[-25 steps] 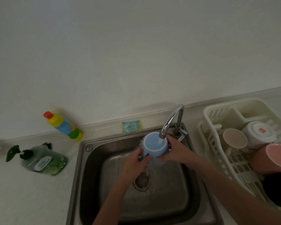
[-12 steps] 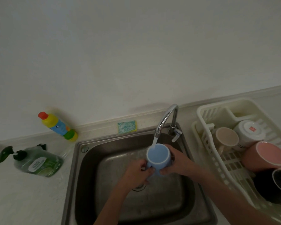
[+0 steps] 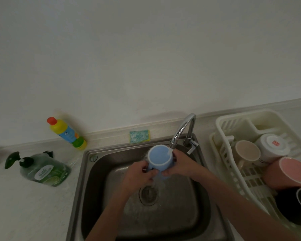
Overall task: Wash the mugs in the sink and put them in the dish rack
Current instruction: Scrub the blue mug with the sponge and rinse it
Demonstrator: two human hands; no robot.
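A light blue mug [image 3: 158, 156] is held over the steel sink [image 3: 96, 202], its mouth tilted toward me under the chrome tap [image 3: 182, 129], whose water runs into it and spills down toward the drain. My left hand [image 3: 139, 176] grips the mug's near left side. My right hand [image 3: 182, 164] grips its right side. The cream dish rack [image 3: 222, 150] on the right holds a beige mug [image 3: 247, 152], a white mug [image 3: 272, 146], a pink mug [image 3: 288, 173] and a black mug [image 3: 299, 204].
A blue-and-yellow sponge [image 3: 139, 136] lies on the ledge behind the sink. A yellow bottle with a red cap [image 3: 66, 133] leans against the wall at left. A green soap pump bottle [image 3: 42, 168] lies on the counter left of the sink.
The mug has stayed under the running tap in both hands; it has been lifted a little closer to the spout than half a second ago, and the view has shifted slightly.
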